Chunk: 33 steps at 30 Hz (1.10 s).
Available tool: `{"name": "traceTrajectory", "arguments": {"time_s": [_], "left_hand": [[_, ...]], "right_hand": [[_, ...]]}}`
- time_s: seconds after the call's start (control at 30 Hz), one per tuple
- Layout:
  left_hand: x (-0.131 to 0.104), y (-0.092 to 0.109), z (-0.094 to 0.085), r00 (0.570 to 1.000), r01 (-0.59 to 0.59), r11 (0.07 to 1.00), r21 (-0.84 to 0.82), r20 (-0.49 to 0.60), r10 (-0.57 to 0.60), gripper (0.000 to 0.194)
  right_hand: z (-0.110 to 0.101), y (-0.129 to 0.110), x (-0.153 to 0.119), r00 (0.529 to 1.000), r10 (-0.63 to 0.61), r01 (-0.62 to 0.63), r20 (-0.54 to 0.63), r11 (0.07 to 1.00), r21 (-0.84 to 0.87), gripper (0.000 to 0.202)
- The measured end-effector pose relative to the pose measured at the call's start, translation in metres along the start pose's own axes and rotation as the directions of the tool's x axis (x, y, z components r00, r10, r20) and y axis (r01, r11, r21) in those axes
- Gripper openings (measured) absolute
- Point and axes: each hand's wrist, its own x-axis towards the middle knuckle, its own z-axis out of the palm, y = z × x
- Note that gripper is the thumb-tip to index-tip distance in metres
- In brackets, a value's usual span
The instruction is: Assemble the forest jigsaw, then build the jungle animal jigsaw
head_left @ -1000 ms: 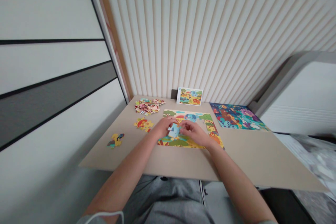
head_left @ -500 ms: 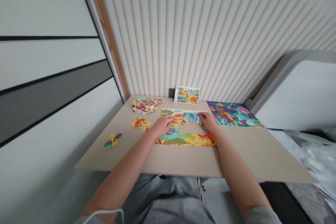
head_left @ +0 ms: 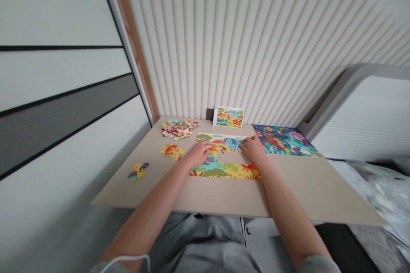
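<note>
A partly assembled animal puzzle (head_left: 221,171) lies flat on the beige table, with bare table showing through a gap in its middle. My left hand (head_left: 200,153) rests at the puzzle's left part, fingers closed near the orange and yellow pieces; what they hold, if anything, is too small to tell. At the upper right, beside the blue elephant, my right hand (head_left: 252,148) has its fingertips pressed together on the puzzle; whether a piece is between them is hidden. A reference card (head_left: 228,117) showing the same animal scene leans upright against the wall behind.
A heap of loose pieces (head_left: 178,129) sits at the table's back left. Nearer lie a joined red and yellow cluster (head_left: 172,150) and a small yellow cluster (head_left: 137,171). A dark blue finished puzzle (head_left: 288,140) covers the back right of the table (head_left: 307,187).
My right hand has shifted slightly left and down along the puzzle's upper right part. My left hand has hardly moved.
</note>
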Motion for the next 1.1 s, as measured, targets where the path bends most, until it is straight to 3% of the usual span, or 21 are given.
{"name": "traceTrajectory", "arguments": {"time_s": [0.17, 0.47, 0.8, 1.1], "left_hand": [[-0.001, 0.003, -0.001, 1.000, 0.005, 1.000, -0.008, -0.009, -0.005, 0.037], [-0.001, 0.004, -0.002, 1.000, 0.011, 1.000, -0.014, -0.010, -0.011, 0.037], [-0.002, 0.004, -0.002, 1.000, 0.010, 1.000, -0.005, -0.007, -0.010, 0.039], [-0.001, 0.001, -0.003, 1.000, -0.015, 1.000, -0.005, 0.009, 0.015, 0.040]], "right_hand": [[-0.004, -0.003, -0.001, 0.999, -0.026, 0.029, 0.044, 0.998, -0.055, 0.034], [-0.002, -0.020, -0.010, 0.998, -0.052, 0.055, 0.021, 0.977, -0.207, 0.035], [-0.003, -0.007, -0.006, 0.999, 0.000, 0.003, 0.039, 0.996, -0.093, 0.036], [0.000, -0.001, -0.003, 0.999, -0.036, 0.037, 0.028, 0.999, -0.020, 0.037]]}}
